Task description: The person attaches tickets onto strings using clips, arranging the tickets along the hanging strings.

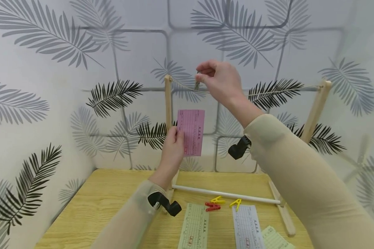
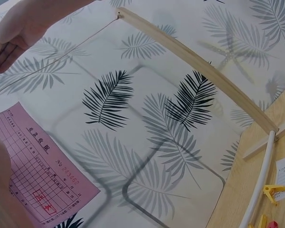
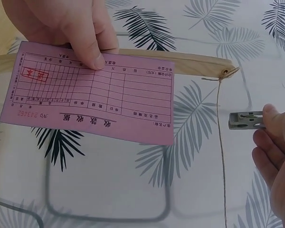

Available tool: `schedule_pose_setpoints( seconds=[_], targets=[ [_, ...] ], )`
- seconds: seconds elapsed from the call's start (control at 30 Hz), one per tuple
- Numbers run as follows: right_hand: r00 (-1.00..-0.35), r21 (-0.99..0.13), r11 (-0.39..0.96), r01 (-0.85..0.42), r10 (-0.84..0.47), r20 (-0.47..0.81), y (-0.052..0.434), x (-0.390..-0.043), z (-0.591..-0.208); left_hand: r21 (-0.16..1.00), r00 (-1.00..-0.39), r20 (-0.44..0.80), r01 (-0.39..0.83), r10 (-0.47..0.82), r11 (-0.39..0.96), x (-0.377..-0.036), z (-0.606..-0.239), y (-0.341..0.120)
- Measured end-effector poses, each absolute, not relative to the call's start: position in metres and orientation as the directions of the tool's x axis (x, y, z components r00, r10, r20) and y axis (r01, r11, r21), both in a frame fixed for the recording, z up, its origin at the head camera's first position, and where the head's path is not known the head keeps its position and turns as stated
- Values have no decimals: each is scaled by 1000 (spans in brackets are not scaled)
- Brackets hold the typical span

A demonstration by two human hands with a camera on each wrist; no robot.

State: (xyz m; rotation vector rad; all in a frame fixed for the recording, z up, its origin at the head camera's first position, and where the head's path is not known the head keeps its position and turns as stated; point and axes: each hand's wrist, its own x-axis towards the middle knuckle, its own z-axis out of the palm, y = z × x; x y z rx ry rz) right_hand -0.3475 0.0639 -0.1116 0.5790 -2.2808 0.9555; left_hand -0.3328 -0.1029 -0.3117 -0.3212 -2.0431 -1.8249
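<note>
1. Fingers of the right hand [image 1: 219,80] are pinched on a small grey clip [image 3: 246,120] just beside the string [image 3: 222,156], close to the frame's left post; fingers of the left hand [image 1: 172,147] are pinched on the lower left edge of a pink slip [image 1: 191,132], which is held upright below the string and just right of that post.

2. The wooden frame [image 1: 168,103] is taken as the landmark. It is judged light, so a pull on the string could tip it or drag it across the worktop [image 1: 106,197], whose near edge lies below the view.

3. The string is thin and slightly slack. If the clip is squeezed off line, the string could be missed or could slip out of the jaws.

4. The pink slip is held at one edge only, well below the string. It could be bent, or could be left crooked if it were clipped near a corner.

5. Open room is seen along the string to the right of the clip, up to the frame's right post [image 1: 314,110]. The wall stands close behind the frame, so little room is left there.

6. In front of the frame's white base rod [image 1: 227,194], red and yellow clips [image 1: 212,206] and further slips [image 1: 194,228] lie where a sleeve could sweep them.
</note>
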Motion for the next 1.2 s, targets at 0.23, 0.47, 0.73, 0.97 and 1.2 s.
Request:
schedule_pose_setpoints(
  seconds=[0.23,0.47,0.73,0.97,1.2],
  targets=[
    [-732,-464,665,-585,-187,656,59,-353,-112,906,-907,418,412,-48,100,-339,-303,-102],
    [-729,-440,694,-570,-180,661,55,-356,-112,898,-903,427,416,-52,145,-344,-296,-100],
    [-731,-424,722,-547,-165,662,53,-358,-110,904,-905,418,406,-75,136,-350,-291,-100],
    [-741,-424,734,-531,-159,652,50,-361,-110,911,-910,408,399,-78,108,-352,-288,-99],
    [-756,-433,731,-527,-170,633,49,-361,-111,912,-910,406,398,-79,104,-352,-285,-99]
  ],
)
